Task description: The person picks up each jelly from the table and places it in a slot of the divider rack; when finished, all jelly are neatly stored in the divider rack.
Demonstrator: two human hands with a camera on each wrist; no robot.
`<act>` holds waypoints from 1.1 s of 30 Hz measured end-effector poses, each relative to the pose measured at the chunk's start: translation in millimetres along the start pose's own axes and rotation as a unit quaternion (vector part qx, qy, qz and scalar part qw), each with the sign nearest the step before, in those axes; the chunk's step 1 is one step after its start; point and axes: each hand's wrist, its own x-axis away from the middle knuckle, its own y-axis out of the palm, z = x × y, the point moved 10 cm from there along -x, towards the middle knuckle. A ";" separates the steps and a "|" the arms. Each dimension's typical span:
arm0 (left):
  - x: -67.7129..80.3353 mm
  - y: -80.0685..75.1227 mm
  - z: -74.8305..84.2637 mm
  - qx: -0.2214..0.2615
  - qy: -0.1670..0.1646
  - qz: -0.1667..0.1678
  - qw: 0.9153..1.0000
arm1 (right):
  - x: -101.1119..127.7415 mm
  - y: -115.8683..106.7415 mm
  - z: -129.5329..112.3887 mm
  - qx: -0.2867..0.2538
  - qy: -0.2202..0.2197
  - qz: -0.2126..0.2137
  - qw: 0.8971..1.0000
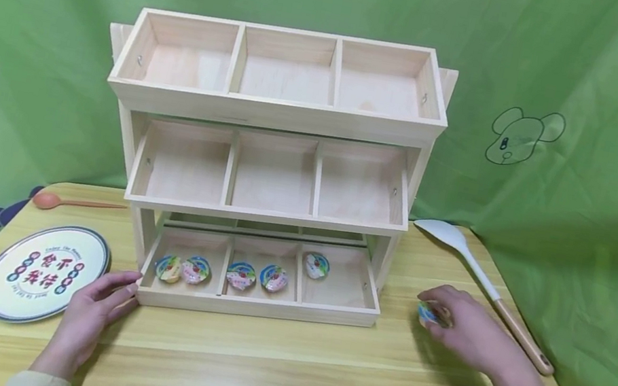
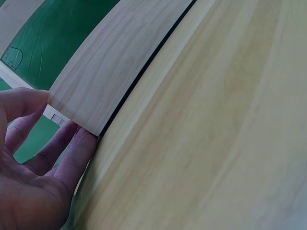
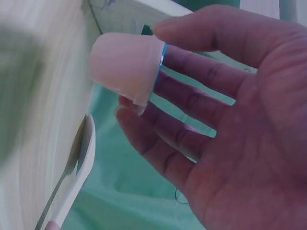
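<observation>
Wooden table [image 1: 264, 378], rack [image 1: 274, 111], five jelly cups [image 1: 241, 274]

Left hand [image 1: 93, 307] lies forward, palm down, fingers [image 2: 72, 148] straight and thumb spread. Right hand [image 1: 470, 335] is out to the side, fingers [image 3: 192, 72] and thumb curled in a pinch, wrist bent inward.

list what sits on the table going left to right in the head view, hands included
round plate → left hand → wooden shelf rack with jelly cups in its bottom tray → jelly cup pinched by the right hand → white spatula. The orange spoon overlaps the plate's span, so it is left out.
</observation>
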 end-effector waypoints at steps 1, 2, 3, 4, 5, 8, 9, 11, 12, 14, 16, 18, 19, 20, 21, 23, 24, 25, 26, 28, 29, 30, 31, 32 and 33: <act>-0.1 -0.1 -0.1 0.000 0.000 0.000 1.000 | -0.7 0.2 -2.0 0.000 -0.002 -0.001 1.000; -0.2 -0.1 -0.2 -0.001 0.001 -0.001 1.000 | -1.4 0.3 -4.1 0.001 -0.004 -0.001 1.000; -0.4 -0.3 -0.3 -0.001 0.001 -0.001 1.000 | -2.1 0.3 -6.2 0.004 -0.007 0.000 1.000; -0.6 -0.4 -0.2 0.000 0.002 -0.001 1.000 | -2.7 -0.2 -8.5 0.006 -0.009 0.001 1.000; -0.7 -0.5 -0.2 0.000 0.003 -0.001 1.000 | -3.2 -0.8 -11.1 0.007 -0.012 0.003 1.000; -0.9 -0.8 0.0 0.001 0.005 -0.001 1.000 | -4.8 -1.9 -19.6 0.011 -0.024 0.008 1.000; -0.9 -0.9 0.1 0.002 0.005 -0.002 1.000 | -5.3 -1.9 -22.2 0.011 -0.026 0.008 1.000; -0.8 -0.8 0.2 0.002 0.006 -0.003 1.000 | -6.7 -0.9 -27.3 0.015 -0.031 0.005 0.999; -0.8 -0.9 0.2 0.002 0.006 -0.002 1.000 | -7.6 -0.1 -30.1 0.015 -0.033 0.003 0.999; -0.9 -1.0 0.1 0.002 0.006 -0.001 1.000 | -9.5 1.3 -34.5 0.018 -0.034 0.001 0.999; -0.5 -0.8 0.3 0.002 0.005 -0.001 1.000 | -11.3 2.7 -38.6 0.019 -0.037 0.001 0.999; -0.3 -0.7 0.7 0.003 0.006 -0.001 1.000 | -13.1 3.4 -43.6 0.018 -0.044 0.006 0.999; -0.1 -0.5 0.8 0.003 0.006 -0.001 1.000 | -14.0 3.8 -45.6 0.019 -0.048 0.009 0.999; 0.1 -0.3 1.1 0.003 0.007 -0.001 1.000 | -14.8 4.0 -47.8 0.020 -0.052 0.013 0.998; 0.2 -0.1 1.3 0.002 0.007 -0.002 1.000 | -16.1 4.4 -50.4 0.021 -0.057 0.017 0.998; 0.1 0.0 1.6 0.003 0.007 -0.002 1.000 | -18.8 4.8 -56.1 0.019 -0.065 0.024 0.997; 0.1 0.0 1.6 0.002 0.007 -0.002 1.000 | -20.2 5.0 -59.0 0.017 -0.067 0.026 0.997; 0.1 0.0 1.6 0.002 0.007 -0.001 1.000 | -21.8 5.0 -61.7 0.015 -0.069 0.030 0.997; 0.1 -0.2 1.6 0.002 0.006 -0.001 1.000 | -23.7 5.2 -64.3 0.011 -0.071 0.033 0.997; 0.1 -0.6 1.3 0.004 0.005 0.001 1.000 | -27.9 6.2 -68.7 0.003 -0.071 0.036 0.997; 0.1 -0.7 1.3 0.004 0.004 0.001 1.000 | -30.0 7.1 -70.2 0.001 -0.070 0.038 0.997; 0.2 -0.7 1.2 0.005 0.004 0.001 1.000 | -32.1 8.2 -71.6 -0.003 -0.070 0.037 0.997; 0.2 -0.7 1.1 0.005 0.004 0.002 1.000 | -34.4 9.8 -72.6 -0.006 -0.068 0.036 0.997; 0.1 -0.6 1.0 0.005 0.004 0.001 1.000 | -36.6 11.8 -73.3 -0.009 -0.066 0.033 0.997; 0.0 -0.5 0.9 0.005 0.004 0.000 1.000 | -38.7 13.8 -74.1 -0.011 -0.065 0.030 0.997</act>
